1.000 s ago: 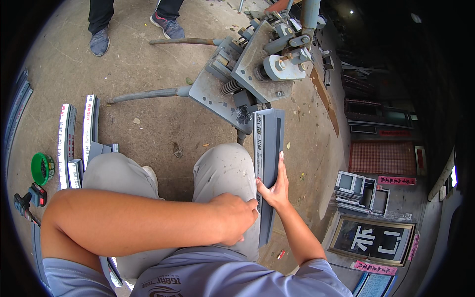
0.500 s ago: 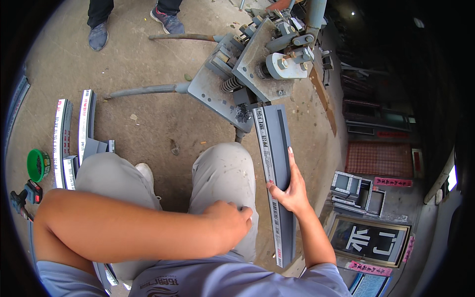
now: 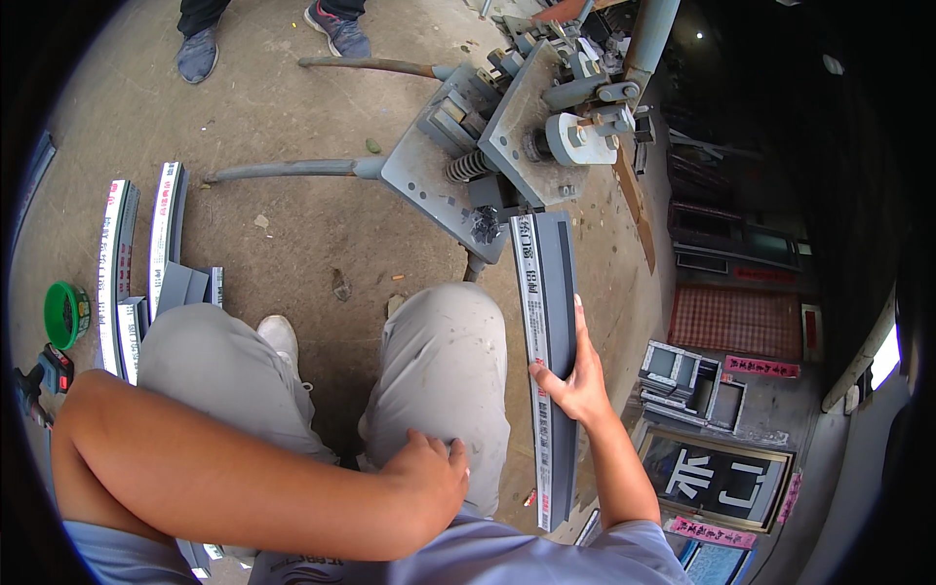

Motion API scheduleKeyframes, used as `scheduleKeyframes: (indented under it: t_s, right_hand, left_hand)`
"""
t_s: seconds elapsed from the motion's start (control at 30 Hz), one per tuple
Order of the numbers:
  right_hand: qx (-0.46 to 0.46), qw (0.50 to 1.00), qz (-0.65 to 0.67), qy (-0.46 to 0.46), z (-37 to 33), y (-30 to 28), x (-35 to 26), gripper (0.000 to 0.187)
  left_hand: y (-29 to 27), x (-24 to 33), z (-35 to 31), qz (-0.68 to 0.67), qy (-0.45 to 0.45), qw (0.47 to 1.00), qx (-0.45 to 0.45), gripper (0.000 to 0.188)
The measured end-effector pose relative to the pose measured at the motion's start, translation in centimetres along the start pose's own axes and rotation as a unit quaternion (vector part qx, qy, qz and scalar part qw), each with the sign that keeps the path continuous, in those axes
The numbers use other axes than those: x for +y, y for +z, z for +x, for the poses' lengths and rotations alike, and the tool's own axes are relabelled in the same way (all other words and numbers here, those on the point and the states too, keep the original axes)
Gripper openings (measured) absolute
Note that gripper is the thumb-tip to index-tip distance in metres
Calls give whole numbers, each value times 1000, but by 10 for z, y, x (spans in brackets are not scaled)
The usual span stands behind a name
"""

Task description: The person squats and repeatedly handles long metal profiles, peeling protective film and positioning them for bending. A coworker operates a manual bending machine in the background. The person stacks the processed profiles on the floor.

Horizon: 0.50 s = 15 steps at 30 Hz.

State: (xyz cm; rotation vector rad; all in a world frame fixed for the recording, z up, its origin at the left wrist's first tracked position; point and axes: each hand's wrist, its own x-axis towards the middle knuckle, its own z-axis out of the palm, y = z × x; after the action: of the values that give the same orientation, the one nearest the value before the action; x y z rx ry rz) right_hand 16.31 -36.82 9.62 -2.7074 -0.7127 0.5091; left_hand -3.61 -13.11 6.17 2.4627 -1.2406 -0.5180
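My right hand [image 3: 573,380] grips a long grey metal profile [image 3: 558,331] with a printed white film strip along one side, thumb on the strip and fingers along the opposite side. The profile's far end meets a grey punch press [image 3: 534,127] with thick plates, a coil spring and bolts. Across my lap reaches my left forearm; my left hand [image 3: 429,478] lies on my right thigh, holding nothing, its fingers loosely apart. Beyond my left knee, several more film-covered profiles [image 3: 168,219] lie on the floor, partly hidden by the knee.
A green tub [image 3: 66,314] and a cordless power tool [image 3: 51,372] are at the far left. Two metal legs [image 3: 283,170] of the press extend across the floor. Another person's shoes [image 3: 198,55] stand at the top left. Stacked frames [image 3: 687,385] and a framed sign [image 3: 717,478] lie right.
My left hand has slid back along my right thigh toward my body, its fingers loosening. My right hand keeps its hold on the profile. The view has shifted slightly.
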Motion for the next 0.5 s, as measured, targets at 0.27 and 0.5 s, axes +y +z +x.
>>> scheduleKeyframes:
  t_s: [0.27,0.5]
  right_hand:
    - [-18,1000,-11,-12,7,-12,0,113]
    - [11,999,-35,-31,11,5,9,116]
  left_hand:
    - [9,12,-6,-6,-19,1000,24,52]
    - [4,7,-6,-15,-13,1000,4,53]
